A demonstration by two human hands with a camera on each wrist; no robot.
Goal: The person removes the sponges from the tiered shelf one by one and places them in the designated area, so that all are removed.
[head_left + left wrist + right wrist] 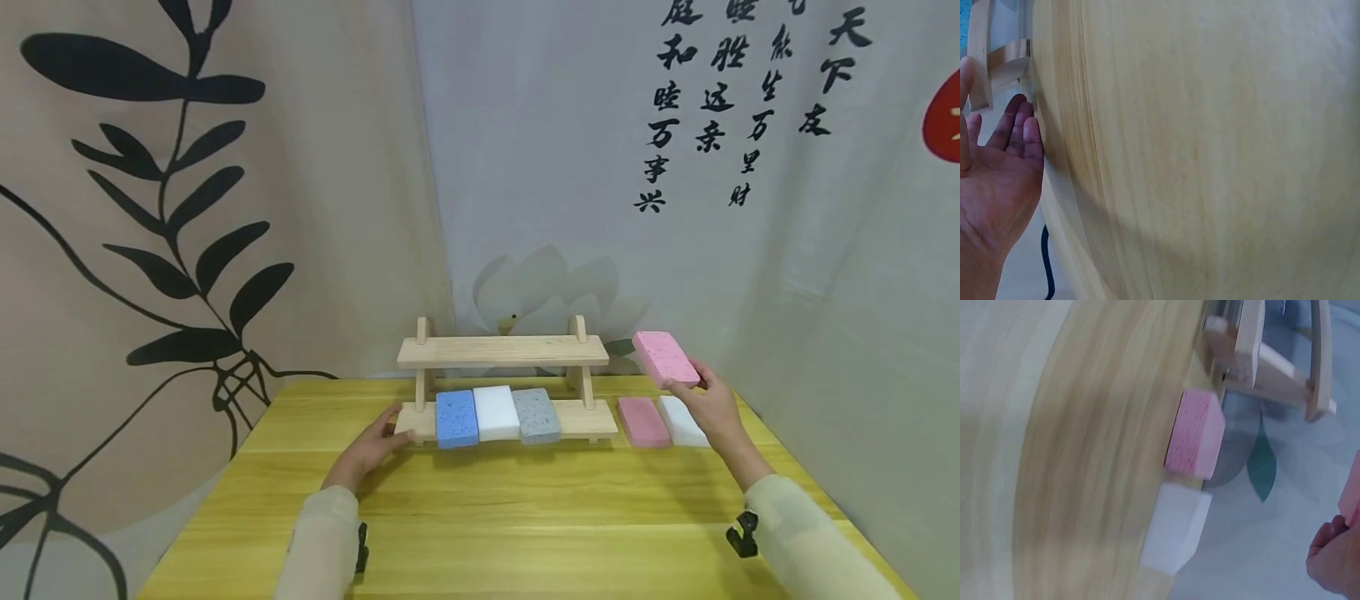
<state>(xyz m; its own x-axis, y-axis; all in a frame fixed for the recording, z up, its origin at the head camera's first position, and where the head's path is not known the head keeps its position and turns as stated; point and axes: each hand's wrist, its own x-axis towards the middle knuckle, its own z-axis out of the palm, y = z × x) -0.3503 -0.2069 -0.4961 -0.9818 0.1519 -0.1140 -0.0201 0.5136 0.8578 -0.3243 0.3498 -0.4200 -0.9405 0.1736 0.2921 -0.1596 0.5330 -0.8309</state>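
My right hand [712, 408] pinches a bright pink sponge [664, 359] by its lower right end, raised above the table and tilted. In the right wrist view only part of that pink sponge [1350, 494] and hand [1335, 556] shows at the right edge. A small two-tier wooden shelf [502, 352] stands at the back of the table. On its lower board lean a blue sponge [457, 419], a white sponge [496, 413] and a grey sponge [536, 416], side by side. My left hand [371, 448] is at the left end of that board, fingers fairly straight in the left wrist view.
Right of the shelf, a darker pink sponge [643, 422] and another white sponge [682, 422] lie on the wooden table [525, 517]. The upper board holds no sponge. A printed curtain [345, 167] hangs close behind the table and along its right side.
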